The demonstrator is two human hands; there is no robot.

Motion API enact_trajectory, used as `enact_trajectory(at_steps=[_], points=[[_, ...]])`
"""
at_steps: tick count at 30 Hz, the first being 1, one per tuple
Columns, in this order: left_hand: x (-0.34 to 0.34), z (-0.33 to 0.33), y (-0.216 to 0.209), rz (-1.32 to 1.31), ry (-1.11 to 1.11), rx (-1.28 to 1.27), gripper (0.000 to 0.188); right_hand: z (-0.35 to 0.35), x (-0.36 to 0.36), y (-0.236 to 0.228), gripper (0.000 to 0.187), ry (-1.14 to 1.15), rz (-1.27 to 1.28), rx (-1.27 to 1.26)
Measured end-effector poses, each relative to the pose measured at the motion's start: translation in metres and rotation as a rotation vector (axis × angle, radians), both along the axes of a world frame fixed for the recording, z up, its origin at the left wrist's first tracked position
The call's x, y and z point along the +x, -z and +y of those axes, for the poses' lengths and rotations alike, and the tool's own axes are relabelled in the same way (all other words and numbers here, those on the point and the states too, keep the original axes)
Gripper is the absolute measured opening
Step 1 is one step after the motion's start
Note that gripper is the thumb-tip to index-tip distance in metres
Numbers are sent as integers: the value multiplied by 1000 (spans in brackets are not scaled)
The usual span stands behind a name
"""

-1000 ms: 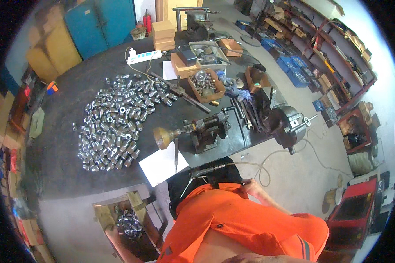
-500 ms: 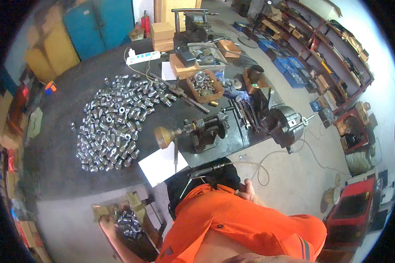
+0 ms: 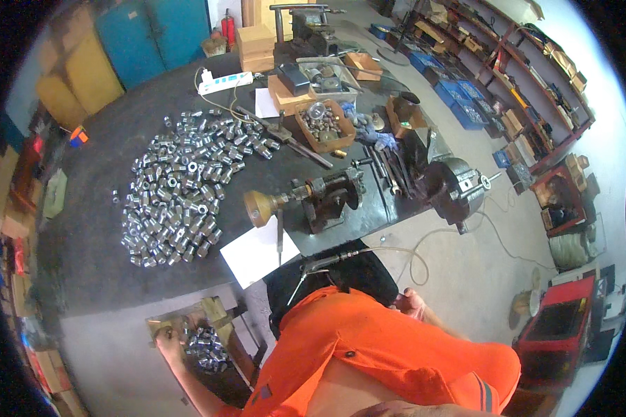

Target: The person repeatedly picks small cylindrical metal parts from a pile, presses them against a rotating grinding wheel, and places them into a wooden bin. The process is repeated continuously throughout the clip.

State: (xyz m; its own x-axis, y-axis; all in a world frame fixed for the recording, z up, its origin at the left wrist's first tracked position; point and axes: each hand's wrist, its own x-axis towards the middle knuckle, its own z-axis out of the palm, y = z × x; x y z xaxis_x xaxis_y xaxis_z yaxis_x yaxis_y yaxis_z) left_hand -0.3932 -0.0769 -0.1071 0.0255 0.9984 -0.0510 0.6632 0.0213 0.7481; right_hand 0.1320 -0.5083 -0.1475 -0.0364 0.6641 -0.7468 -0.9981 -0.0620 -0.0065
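Observation:
At the lower left, my left hand point(image 3: 168, 342) is at the left side of a wooden box point(image 3: 219, 310). Its fingers are curled in, and what they grip is too small to make out. Beside them in that box lie several shiny metal hex fittings point(image 3: 207, 349). My right hand point(image 3: 412, 304) hangs low by my right thigh, fingers bent; anything inside them is hidden. Across my black-covered lap lies an air blow gun point(image 3: 323, 264) with a hose, touched by neither hand. A large heap of similar fittings point(image 3: 177, 187) covers the bench top at left.
On the dark workbench point(image 3: 83, 229) stand a clamped fixture with a brass-coloured cup point(image 3: 259, 208), white paper point(image 3: 257, 257), a box of small parts point(image 3: 323, 126), wrenches point(image 3: 389, 170) and a round chuck point(image 3: 455, 191). The hose point(image 3: 414, 260) loops over the floor at right. Shelves point(image 3: 515, 76) line the right wall.
My right hand has shifted outward to the right and its thumb no longer points up. My left hand has moved slightly up along the box's side. The view has tilted a little.

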Motion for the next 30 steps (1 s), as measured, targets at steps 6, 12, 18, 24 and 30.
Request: enact_trajectory(at_steps=[6, 12, 18, 24, 30], points=[[-23, 4, 20, 132, 5, 31, 17, -12, -14, -53, 40, 10, -79, -236], [3, 2, 13, 156, 34, 32, 17, -12, -17, -42, 43, -29, -462, -350], [14, 7, 19, 180, 90, 86, 16, -6, -17, 4, 64, -359, -909, -418], [-1, 14, 46, 141, 67, 45, 14, 46, -27, -22, 54, -681, -1136, -597], [35, 9, 2, 143, 22, -94, 16, 24, -18, -17, 49, -1011, -1353, -538]])
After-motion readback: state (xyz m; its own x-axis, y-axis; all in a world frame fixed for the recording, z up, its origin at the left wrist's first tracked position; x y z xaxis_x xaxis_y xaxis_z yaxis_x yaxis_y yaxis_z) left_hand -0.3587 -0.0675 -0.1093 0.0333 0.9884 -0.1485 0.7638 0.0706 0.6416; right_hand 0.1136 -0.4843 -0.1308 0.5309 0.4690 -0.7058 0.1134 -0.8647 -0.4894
